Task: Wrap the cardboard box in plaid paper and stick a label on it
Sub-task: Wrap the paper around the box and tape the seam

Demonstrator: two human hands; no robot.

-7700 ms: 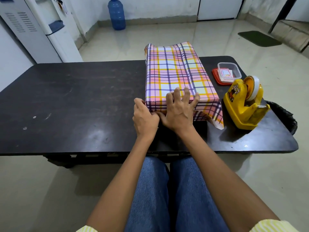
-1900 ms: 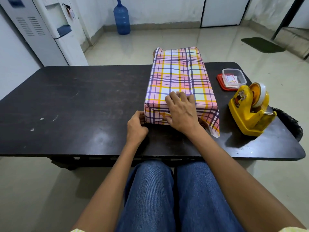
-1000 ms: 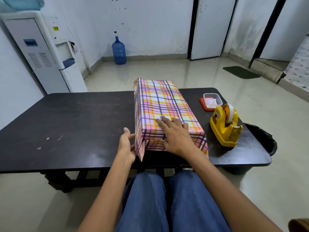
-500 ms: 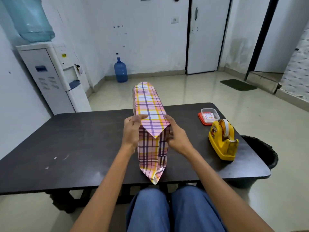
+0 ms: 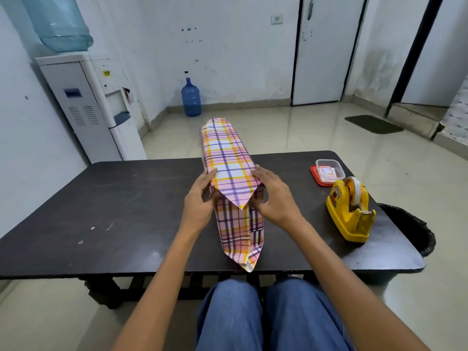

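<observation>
The box wrapped in pink, yellow and purple plaid paper stands on its narrow side on the dark table, one end facing me. A triangular paper flap is folded down over that end, and a longer flap hangs toward the table's front edge. My left hand holds the box's left side, thumb on the top edge. My right hand holds the right side, thumb near the flap's tip. A clear tub with labels sits at the far right.
A yellow tape dispenser stands on the table to the right of the box, in front of the tub's red lid. A black bin sits by the table's right end. A water dispenser stands at the back left.
The box, lying flat a second ago, was tipped up onto its narrow side. Both hands moved to its two sides, and the top flap now lies folded over the near end.
</observation>
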